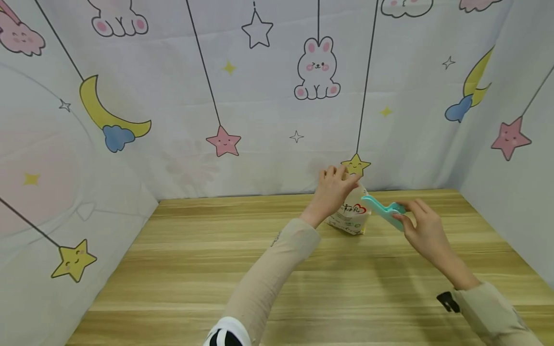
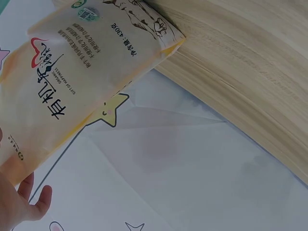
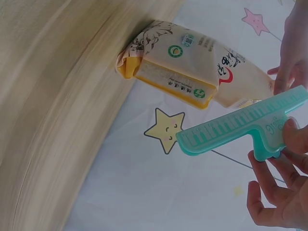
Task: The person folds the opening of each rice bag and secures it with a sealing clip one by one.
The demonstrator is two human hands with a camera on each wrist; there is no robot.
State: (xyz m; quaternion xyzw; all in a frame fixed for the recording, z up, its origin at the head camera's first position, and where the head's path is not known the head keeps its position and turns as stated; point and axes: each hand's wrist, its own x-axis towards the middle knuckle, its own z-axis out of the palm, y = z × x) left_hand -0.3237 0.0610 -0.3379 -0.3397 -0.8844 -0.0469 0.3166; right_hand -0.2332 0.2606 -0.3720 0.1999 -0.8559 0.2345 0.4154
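A cream paper-like bag [image 1: 348,217] with dark lettering and a red heart stands upright at the back of the table. My left hand [image 1: 332,191] pinches its top edge; in the left wrist view the bag [image 2: 77,72] runs up from that hand [image 2: 19,202], partly out of frame. To the right, my right hand [image 1: 426,230] holds a teal bag clip [image 1: 381,207] between thumb and fingers, level with the bag's upper part. Seen from the right wrist, the clip [image 3: 240,120] has a long bar with piano-key markings, and my right thumb presses its handle. The contents are hidden except a yellowish side window.
The wood-grain table [image 1: 195,269] lies under both arms. A white cloth backdrop [image 1: 268,105] printed with rabbits, stars and moons rises right behind the bag and along both sides. A black buckle [image 1: 447,302] hangs at the right sleeve.
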